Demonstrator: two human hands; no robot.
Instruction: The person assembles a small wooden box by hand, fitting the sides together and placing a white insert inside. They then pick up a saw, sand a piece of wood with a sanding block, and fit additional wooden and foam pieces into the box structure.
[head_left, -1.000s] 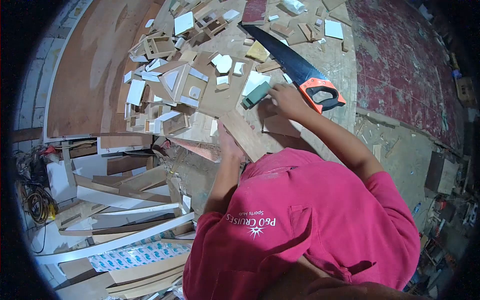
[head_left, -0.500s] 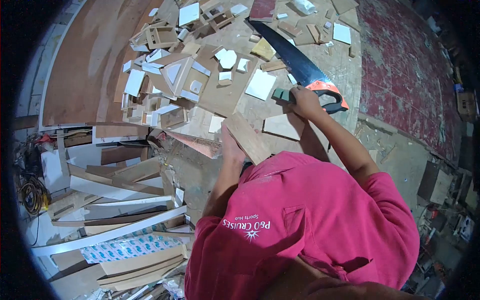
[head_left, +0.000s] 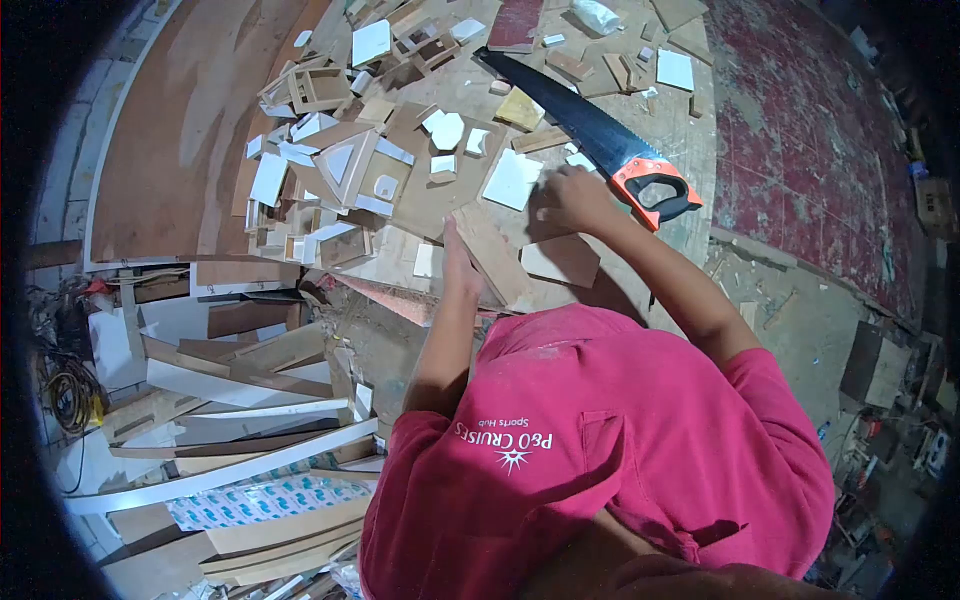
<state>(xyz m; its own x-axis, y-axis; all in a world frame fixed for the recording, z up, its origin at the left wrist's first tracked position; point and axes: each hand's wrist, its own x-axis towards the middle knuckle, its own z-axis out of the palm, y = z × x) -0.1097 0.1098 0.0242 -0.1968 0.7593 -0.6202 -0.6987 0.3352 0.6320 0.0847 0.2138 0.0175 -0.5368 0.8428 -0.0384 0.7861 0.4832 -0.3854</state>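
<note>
My left hand [head_left: 459, 268] grips the near edge of a brown wooden plank [head_left: 492, 252] that lies slanted on the workbench [head_left: 600, 60]. My right hand [head_left: 570, 198] is curled into a fist just right of the plank's far end, above a small flat board [head_left: 562, 260]. The green block seen in it earlier is now hidden under the fingers. A handsaw with a black blade [head_left: 565, 105] and an orange handle [head_left: 655, 190] lies just right of my right hand. A white square piece [head_left: 512, 178] lies beside that hand on the left.
A heap of wooden and white offcuts [head_left: 340, 170] covers the bench's left part, beside a large brown panel [head_left: 190, 130]. Long boards and white strips [head_left: 230, 400] are stacked below left. Red patterned floor [head_left: 810, 120] lies to the right.
My right hand went right toward the saw handle with the green block, then came back left and down over the small board. The block is now out of sight. My left hand stayed on the plank.
</note>
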